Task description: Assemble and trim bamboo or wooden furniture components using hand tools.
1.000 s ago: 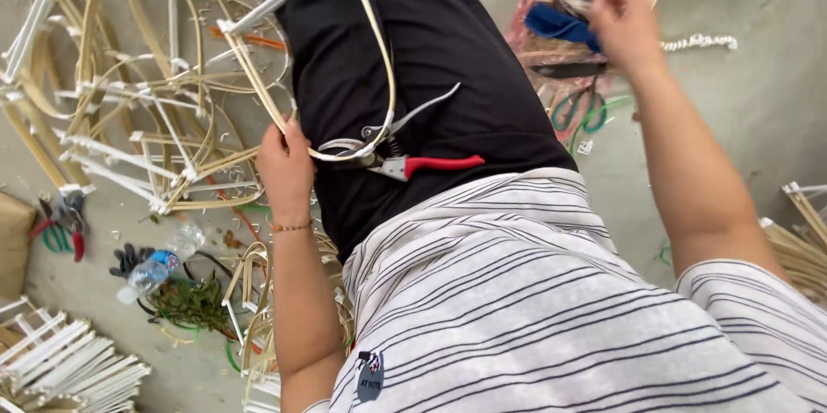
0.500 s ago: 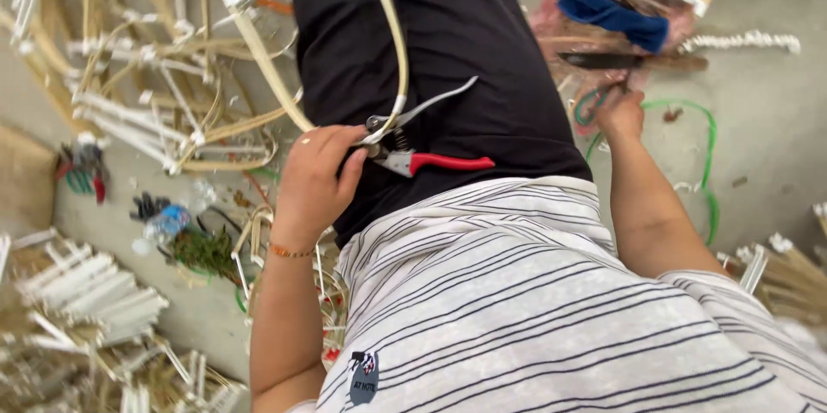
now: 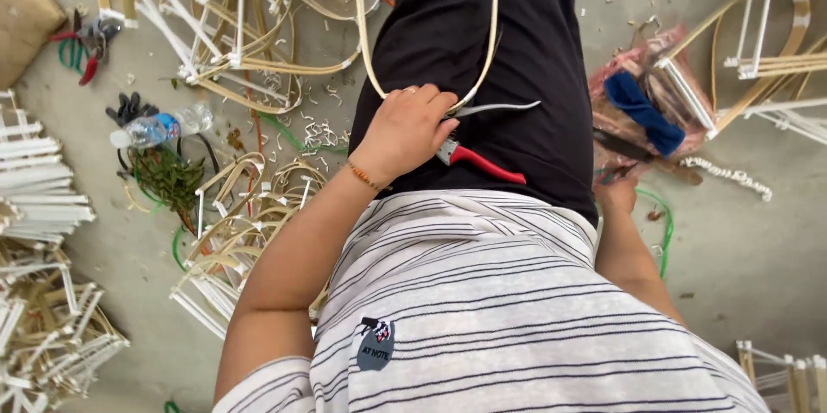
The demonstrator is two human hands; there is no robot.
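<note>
Pruning shears – red handles, silver blade. Bent cane strip – pale tan. Trousers black; shirt white, thin dark stripes. Cloth blue. Floor grey.

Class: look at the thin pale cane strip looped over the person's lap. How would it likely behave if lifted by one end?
The cane strip bends in a tight U without snapping, so probably springy, not brittle. Long and thin, it likely feels light and would sag or whip.

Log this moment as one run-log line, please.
left hand: on red-handled cutters and bent cane strip | right hand: low beside thigh, grip unclear | floor: cane frames
</note>
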